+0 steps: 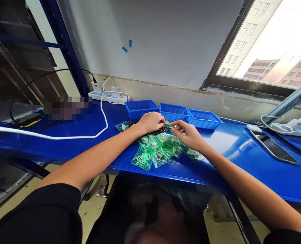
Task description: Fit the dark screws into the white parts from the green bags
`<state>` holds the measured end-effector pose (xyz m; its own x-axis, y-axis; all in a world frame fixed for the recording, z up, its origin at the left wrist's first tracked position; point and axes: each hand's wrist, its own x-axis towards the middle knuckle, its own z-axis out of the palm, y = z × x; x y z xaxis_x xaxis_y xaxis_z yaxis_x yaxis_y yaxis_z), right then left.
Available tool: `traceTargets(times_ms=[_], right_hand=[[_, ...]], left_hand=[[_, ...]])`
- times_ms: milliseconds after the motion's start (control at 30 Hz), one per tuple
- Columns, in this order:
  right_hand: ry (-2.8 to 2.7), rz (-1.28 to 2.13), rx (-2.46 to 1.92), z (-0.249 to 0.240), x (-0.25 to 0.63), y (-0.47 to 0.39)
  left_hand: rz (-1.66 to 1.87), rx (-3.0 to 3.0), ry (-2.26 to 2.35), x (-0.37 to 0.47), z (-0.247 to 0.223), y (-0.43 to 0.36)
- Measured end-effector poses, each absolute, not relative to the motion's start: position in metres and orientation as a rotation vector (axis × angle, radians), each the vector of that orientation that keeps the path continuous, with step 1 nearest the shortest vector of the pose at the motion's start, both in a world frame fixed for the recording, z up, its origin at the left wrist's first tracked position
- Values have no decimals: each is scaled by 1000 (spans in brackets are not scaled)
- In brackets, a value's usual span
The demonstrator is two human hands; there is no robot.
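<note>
My left hand (pixel 152 122) is closed, fingers curled downward over a heap of small dark and brass-coloured pieces (pixel 163 130). What its fingertips grip is hidden behind the hand. Just to the right, my right hand (pixel 188 135) holds its thumb and forefinger close together beside the heap; anything between them is too small to make out. Several transparent green plastic bags (pixel 157 152) with small pale pieces inside lie in front of both hands, near the table's front edge. More green plastic shows behind and left of the heap.
Behind my hands stand a left blue bin (pixel 141 105), a middle blue bin (pixel 174 110) and a right blue bin (pixel 205 117). A white cable (pixel 89 137) crosses the blue table (pixel 76 149) from a power strip (pixel 120 99). A phone (pixel 274 145) lies at right.
</note>
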<state>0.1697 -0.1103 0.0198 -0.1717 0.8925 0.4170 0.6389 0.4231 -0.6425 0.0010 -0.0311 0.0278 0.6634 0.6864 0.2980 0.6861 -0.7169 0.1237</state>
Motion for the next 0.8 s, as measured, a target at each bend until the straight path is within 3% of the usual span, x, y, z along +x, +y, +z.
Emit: traceTargets(times_ms=[267, 500, 800], right_hand=[[-2021, 298, -1307, 19, 170, -112], [-1937, 54, -1466, 18, 173, -110], [-1937, 16, -1387, 21, 168, -113]], left_hand=[[596, 2781, 1184, 0, 27, -29], [905, 2307, 836, 5, 32, -42], [989, 2201, 696, 10, 35, -54]])
